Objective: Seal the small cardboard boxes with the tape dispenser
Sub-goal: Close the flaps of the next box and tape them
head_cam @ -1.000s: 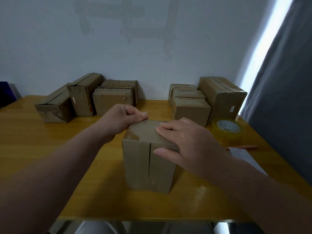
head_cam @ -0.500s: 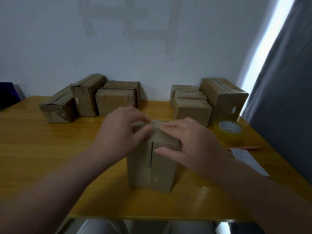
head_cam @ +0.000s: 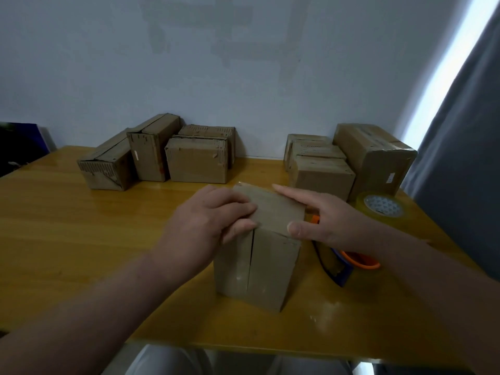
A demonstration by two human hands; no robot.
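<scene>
Small cardboard box, says the first; it stands on end near the front of the table, between the two hands; why upright?

The second: I'd judge that puts the flap seam within reach; on the near face two flaps meet in a vertical slit, and I see no tape across it; whether tape lies on the top face I cannot tell.

The first: and the left hand?

The second: its fingers curl over the top left edge, thumb on the near face; it grips the box, seemingly to steady it and hold the left flap in.

The first: the right hand looks different.

The second: fingers straight, forefinger along the far right edge of the top, thumb tip at the near right corner; it pinches nothing; probably squaring the box.

The first: so the tape dispenser is idle?

The second: it lies on the table just right of the box, partly under the right wrist; neither hand holds it; set close, I'd guess, for the right hand to take next; a spare tape roll sits beyond.

The first: the rest?

The second: a left group and a right group of boxes at the back, well apart from the work; perhaps sorted, though which are sealed I cannot say.
</scene>
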